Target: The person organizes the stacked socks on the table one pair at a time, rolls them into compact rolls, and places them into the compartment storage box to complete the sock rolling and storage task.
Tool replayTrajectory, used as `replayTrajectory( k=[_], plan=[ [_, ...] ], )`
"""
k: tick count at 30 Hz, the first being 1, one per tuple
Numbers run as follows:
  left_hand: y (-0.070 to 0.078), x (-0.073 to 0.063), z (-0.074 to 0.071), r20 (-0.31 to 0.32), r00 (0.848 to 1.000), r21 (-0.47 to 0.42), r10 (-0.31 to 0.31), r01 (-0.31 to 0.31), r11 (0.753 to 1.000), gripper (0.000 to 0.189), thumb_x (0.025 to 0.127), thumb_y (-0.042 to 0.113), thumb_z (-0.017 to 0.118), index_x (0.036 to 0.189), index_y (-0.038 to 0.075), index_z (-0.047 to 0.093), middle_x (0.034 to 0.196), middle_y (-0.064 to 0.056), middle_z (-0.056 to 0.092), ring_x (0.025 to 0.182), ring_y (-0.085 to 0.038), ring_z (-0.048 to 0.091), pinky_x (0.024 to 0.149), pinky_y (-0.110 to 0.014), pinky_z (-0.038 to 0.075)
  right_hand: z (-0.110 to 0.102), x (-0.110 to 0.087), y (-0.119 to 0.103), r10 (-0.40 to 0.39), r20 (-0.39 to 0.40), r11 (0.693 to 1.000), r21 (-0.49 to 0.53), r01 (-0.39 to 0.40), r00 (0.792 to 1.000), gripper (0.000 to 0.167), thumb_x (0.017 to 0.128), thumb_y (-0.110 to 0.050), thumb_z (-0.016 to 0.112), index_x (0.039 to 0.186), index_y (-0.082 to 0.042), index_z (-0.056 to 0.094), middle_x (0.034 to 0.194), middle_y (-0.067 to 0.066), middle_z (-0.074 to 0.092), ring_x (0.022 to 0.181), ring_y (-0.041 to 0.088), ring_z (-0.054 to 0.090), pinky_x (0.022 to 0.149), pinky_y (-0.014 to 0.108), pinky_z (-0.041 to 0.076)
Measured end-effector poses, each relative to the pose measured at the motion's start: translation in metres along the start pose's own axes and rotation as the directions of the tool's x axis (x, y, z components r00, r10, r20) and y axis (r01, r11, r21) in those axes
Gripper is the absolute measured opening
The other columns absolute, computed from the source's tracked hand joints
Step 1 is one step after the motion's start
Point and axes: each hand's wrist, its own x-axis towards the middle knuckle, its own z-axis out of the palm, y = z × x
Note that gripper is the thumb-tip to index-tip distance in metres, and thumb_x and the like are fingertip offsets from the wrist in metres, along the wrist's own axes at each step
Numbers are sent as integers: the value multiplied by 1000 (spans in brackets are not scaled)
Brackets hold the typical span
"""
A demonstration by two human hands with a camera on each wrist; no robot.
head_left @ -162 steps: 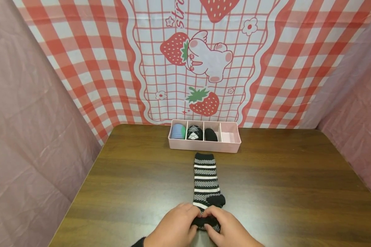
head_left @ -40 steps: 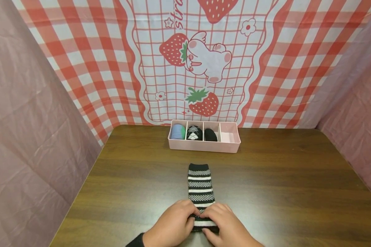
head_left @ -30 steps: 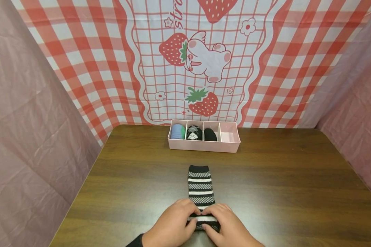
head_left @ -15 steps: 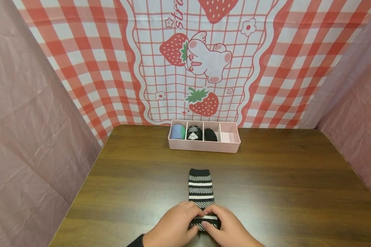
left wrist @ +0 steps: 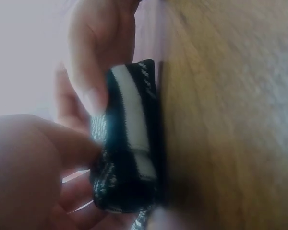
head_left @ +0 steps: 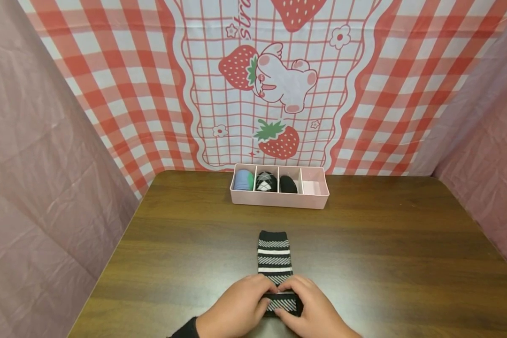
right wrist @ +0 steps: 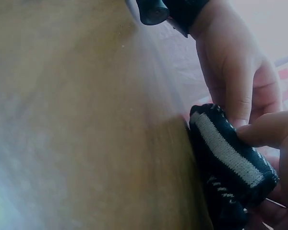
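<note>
A black, white and grey striped sock (head_left: pixel 274 258) lies lengthwise on the table, its black cuff pointing away. Its near end is rolled into a thick bundle, seen close up as a sock roll (left wrist: pixel 132 110) in the left wrist view. My left hand (head_left: pixel 241 303) grips the left side of this roll, thumb on the near face and fingers over the top. On the right side, my right hand (head_left: pixel 314 305) holds it the same way, and the fingertips of both hands nearly meet. In the right wrist view the sock roll (right wrist: pixel 230 148) touches the wooden surface.
A pink divided box (head_left: pixel 279 199) stands at the table's back edge. From the left, its compartments hold a blue and green sock (head_left: pixel 242 180), an argyle sock (head_left: pixel 266 182) and a black sock (head_left: pixel 288 184); bare bottom shows in the rightmost. Checked cloth (head_left: pixel 139 94) hangs behind the brown table (head_left: pixel 384 244).
Over these frames the near end has been rolled up toward the cuff; the black heel patch no longer shows. The sock's flat part is shorter and its cuff sits nearer me. The box has not moved.
</note>
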Motion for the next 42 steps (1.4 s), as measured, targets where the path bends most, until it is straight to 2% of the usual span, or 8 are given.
replayTrajectory(
  k=[4, 8, 12, 18, 21, 32, 38, 42],
  plan=[
    [-3, 0, 0, 17, 999, -55, -31, 32, 998, 18, 94, 5, 66, 107, 17, 68, 104, 11, 64, 96, -1, 59, 86, -24, 51, 1, 0, 3, -101, -27, 995, 5, 102, 994, 49, 72, -16, 93, 110, -24, 63, 110, -18, 60, 101, 6, 58, 87, 33, 51],
    [-5, -1, 0, 9, 999, -109, -53, 54, 993, 19, 94, 4, 65, 108, 17, 69, 106, 11, 65, 98, -1, 59, 87, -24, 51, 1, 1, 5, -225, -31, 974, -25, 224, 974, 49, 68, -15, 93, 107, -22, 64, 112, -13, 61, 103, 11, 57, 89, 34, 49],
    [-6, 0, -1, 13, 996, -147, -85, 86, 985, 19, 96, 6, 64, 106, 18, 73, 104, 12, 65, 95, 0, 59, 85, -23, 51, -1, 1, 5, -268, 6, 961, -62, 268, 963, 49, 67, -18, 94, 108, -23, 66, 114, -11, 60, 104, 13, 57, 89, 37, 49],
    [-6, 0, -2, 39, 989, -179, -140, 144, 973, 18, 97, 9, 65, 103, 21, 77, 99, 16, 62, 89, 2, 56, 80, -21, 50, 0, 2, 6, -276, 51, 956, -88, 280, 960, 49, 69, -20, 93, 110, -23, 66, 114, -10, 59, 104, 13, 58, 88, 39, 50],
    [-5, 0, -2, 23, 990, -163, -139, 141, 976, 17, 96, 8, 66, 101, 20, 77, 97, 16, 61, 87, 2, 55, 79, -21, 50, 0, 2, 6, -283, 50, 954, -87, 286, 958, 48, 70, -19, 92, 110, -22, 66, 113, -10, 60, 103, 13, 58, 87, 39, 50],
    [1, -2, -3, -84, 996, -42, -6, 3, 999, 13, 90, 8, 71, 98, 18, 75, 95, 13, 61, 90, -2, 57, 82, -19, 49, 0, 2, 7, -258, 42, 965, -30, 260, 965, 43, 76, -16, 90, 111, -21, 65, 114, -13, 61, 105, 11, 59, 89, 34, 51],
    [1, -4, -4, -99, 995, -15, 24, -25, 1000, 14, 88, 14, 74, 101, 18, 73, 96, 13, 62, 91, -2, 57, 82, -20, 50, 1, 0, 5, -220, 27, 975, -18, 220, 975, 35, 84, -19, 86, 111, -23, 63, 113, -14, 60, 104, 8, 59, 89, 32, 51],
    [1, -4, -6, -69, 997, -16, 24, -25, 1000, 23, 86, 16, 78, 108, 20, 71, 101, 15, 63, 96, -1, 57, 85, -22, 50, 1, -1, 4, -162, 25, 987, 11, 162, 986, 30, 89, -21, 83, 110, -25, 62, 111, -15, 60, 99, 5, 59, 85, 30, 52]
  ],
)
